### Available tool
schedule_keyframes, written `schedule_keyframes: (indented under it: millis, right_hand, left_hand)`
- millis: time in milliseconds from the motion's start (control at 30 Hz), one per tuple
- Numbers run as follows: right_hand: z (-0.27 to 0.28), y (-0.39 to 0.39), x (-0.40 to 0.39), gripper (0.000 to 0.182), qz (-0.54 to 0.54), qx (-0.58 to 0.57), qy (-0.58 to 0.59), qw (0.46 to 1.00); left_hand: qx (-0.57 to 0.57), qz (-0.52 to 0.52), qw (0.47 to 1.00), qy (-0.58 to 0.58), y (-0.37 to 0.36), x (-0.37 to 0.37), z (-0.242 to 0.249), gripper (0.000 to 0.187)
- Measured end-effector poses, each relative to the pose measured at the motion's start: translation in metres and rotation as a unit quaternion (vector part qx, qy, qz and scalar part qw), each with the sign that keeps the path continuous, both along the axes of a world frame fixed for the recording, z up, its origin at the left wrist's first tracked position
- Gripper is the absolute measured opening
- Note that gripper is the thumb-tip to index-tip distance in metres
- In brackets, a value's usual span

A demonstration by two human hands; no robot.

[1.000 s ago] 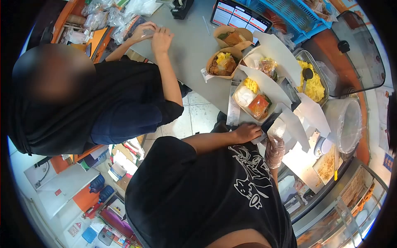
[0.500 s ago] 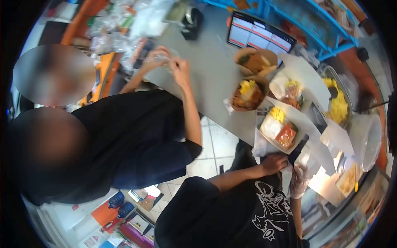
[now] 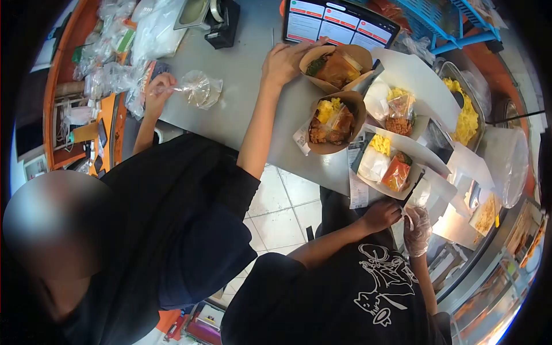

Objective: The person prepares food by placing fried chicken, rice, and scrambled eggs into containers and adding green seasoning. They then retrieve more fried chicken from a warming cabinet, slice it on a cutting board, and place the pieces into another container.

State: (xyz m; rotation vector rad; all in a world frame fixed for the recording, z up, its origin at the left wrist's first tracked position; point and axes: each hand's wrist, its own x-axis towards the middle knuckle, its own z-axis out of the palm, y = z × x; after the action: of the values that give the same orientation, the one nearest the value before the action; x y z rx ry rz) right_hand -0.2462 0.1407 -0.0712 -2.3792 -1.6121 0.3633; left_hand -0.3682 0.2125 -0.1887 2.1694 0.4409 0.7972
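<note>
My left hand [image 3: 384,216] is bare, its fingers pinched together near the front corner of an open lunch box [image 3: 376,183] holding rice, egg and a red-wrapped packet. My right hand [image 3: 418,231] wears a clear plastic glove, its fingers closed close to the left fingertips. Something small and whitish shows between the two hands, too small to make out. Behind this box stands a second open box [image 3: 422,80] with rice, egg and fried food. Two brown paper bowls [image 3: 362,118] [image 3: 368,59] of food are on the metal counter [image 3: 244,75].
At left, a co-worker's hand [image 3: 156,95] holds a clear plastic bag [image 3: 200,90]; their other hand [image 3: 282,64] reaches to the farther bowl, near a tablet [image 3: 339,26]. A tray of yellow egg [image 3: 464,118] and a clear tub [image 3: 501,167] stand at right.
The co-worker's one hand has left the plastic bag and moved across to the farther bowl. The camera view has shifted. My hands stay close together by the box.
</note>
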Motion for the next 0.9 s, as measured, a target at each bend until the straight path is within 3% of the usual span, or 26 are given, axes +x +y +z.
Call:
schedule_keyframes:
  millis: [100,233,300,367,500,567,600,633,667,700,900]
  right_hand:
    - [0.009,-0.007,0.003,0.038,0.021,-0.007,-0.021,1.0]
    - [0.023,-0.037,0.007,0.036,-0.046,-0.02,-0.084,0.995]
    - [0.023,-0.051,0.01,0.035,-0.139,0.004,-0.142,0.98]
    - [0.027,-0.058,0.012,0.033,-0.175,0.018,-0.132,0.976]
    - [0.003,-0.103,0.031,0.029,-0.251,0.064,-0.14,0.956]
    - [-0.022,-0.146,0.035,0.028,-0.286,0.044,-0.172,0.942]
    - [-0.034,-0.169,0.031,0.028,-0.408,0.069,0.005,0.91]
    - [-0.034,-0.194,0.026,0.028,-0.523,0.089,0.171,0.83]
    - [-0.028,-0.203,0.017,0.027,-0.429,0.033,0.021,0.902]
    - [-0.029,-0.202,0.014,0.026,-0.313,-0.017,-0.124,0.942]
    - [-0.052,-0.278,-0.03,0.021,-0.443,-0.108,-0.078,0.887]
  left_hand:
    - [0.0,0.003,1.0,-0.021,0.005,-0.002,0.002,0.016]
    - [-0.006,-0.021,1.0,-0.02,0.01,-0.005,0.006,0.017]
    - [-0.053,-0.048,0.997,-0.011,0.013,-0.007,0.009,0.016]
    - [-0.047,-0.064,0.997,-0.015,0.017,-0.009,0.008,0.014]
    - [-0.06,-0.084,0.993,-0.05,0.027,-0.01,0.016,0.019]
    - [-0.093,-0.12,0.988,-0.004,0.027,-0.015,0.018,0.019]
    - [-0.063,-0.134,0.989,-0.007,0.027,-0.015,0.012,0.019]
    - [-0.045,-0.152,0.987,-0.013,0.018,-0.017,0.009,0.018]
    - [-0.084,-0.136,0.987,-0.003,0.014,-0.019,0.019,0.018]
    - [-0.106,-0.119,0.987,0.004,0.023,-0.015,0.028,0.018]
    - [-0.114,-0.124,0.982,0.083,0.017,-0.049,0.045,0.022]
